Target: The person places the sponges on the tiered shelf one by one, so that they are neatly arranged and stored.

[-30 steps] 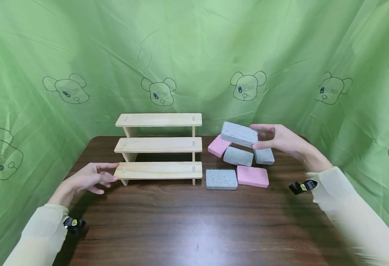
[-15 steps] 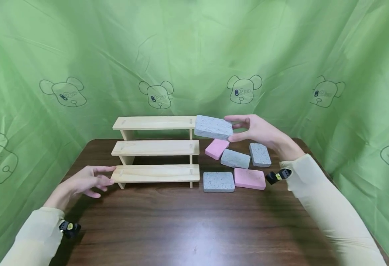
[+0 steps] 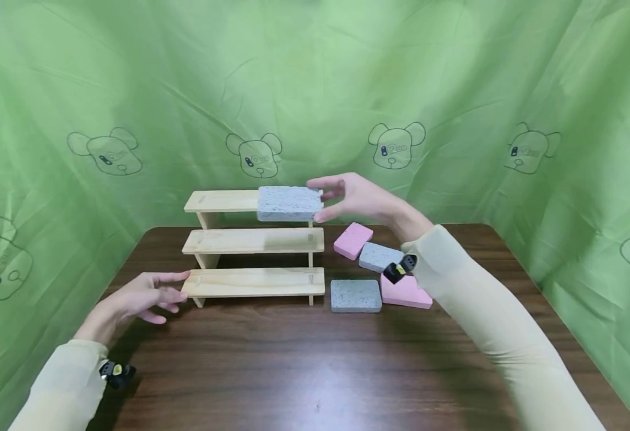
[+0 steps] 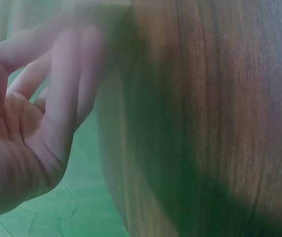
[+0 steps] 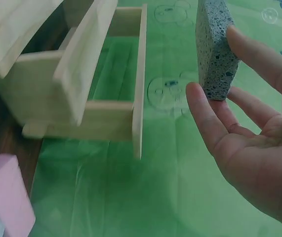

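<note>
Green cloth printed with bears hangs behind a dark wooden table [image 3: 304, 359]. On it stands a 3-step wooden rack [image 3: 254, 282]. The right hand [image 3: 360, 197] pinches a grey block [image 3: 289, 203] by its end, thumb below and fingers above, holding it level at the right end of the top step; whether it rests there I cannot tell. The left hand [image 3: 145, 296] holds nothing, its fingers relaxed, fingertips touching the left end of the bottom step. Beside the rack lie 2 pink blocks [image 3: 353, 240] and 2 other grey blocks [image 3: 355, 296]. The middle and bottom steps are bare, so most of the placing looks undone.
</note>
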### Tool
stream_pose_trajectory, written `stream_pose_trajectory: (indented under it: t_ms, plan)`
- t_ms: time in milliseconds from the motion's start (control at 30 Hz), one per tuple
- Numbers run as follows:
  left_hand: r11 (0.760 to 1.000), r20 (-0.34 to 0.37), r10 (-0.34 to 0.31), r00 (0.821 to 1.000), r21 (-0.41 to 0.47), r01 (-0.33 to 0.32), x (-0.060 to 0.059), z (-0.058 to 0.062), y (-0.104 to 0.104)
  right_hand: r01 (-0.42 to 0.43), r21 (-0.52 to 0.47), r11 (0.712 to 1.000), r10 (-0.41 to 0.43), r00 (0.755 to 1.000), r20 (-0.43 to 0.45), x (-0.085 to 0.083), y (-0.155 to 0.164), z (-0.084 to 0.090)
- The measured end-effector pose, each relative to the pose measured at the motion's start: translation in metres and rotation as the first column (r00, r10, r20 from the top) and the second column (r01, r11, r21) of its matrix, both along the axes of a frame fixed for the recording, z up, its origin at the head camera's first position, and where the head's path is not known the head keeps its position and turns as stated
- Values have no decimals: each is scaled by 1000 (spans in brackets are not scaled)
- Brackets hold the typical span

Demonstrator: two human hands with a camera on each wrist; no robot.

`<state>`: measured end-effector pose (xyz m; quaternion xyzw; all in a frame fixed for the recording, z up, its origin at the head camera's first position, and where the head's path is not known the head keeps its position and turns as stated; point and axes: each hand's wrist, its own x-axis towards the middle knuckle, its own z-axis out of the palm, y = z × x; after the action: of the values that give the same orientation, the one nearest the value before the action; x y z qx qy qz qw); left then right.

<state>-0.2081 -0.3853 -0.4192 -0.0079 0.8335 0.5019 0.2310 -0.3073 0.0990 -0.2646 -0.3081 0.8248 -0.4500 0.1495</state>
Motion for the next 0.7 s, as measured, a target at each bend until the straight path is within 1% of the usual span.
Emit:
stream_pose_trajectory:
  t_ms: [67,133,233,300,467,700]
  plan:
    - [1000,2,5,1000,4,-5,1,-1,-2,-13,-37,999,15,999,38,-2,-13,3]
    - [1000,4,1,1000,14,-1,2,-2,-3,-17,-103,994,26,996,90,-3,-26,6]
    - [1000,10,0,1000,25,0,3,-3,-4,-3,-201,980,35,987,156,-3,-42,9]
    - [1000,12,0,1000,31,-1,3,-4,-5,-3,-241,971,41,987,156,-3,-52,11]
    - [999,15,17,1000,39,-17,5,-3,-8,-8,-279,960,48,989,137,-3,-77,16]
    - [997,16,31,999,67,-32,6,-4,-5,-3,-323,947,55,986,155,-8,-106,15]
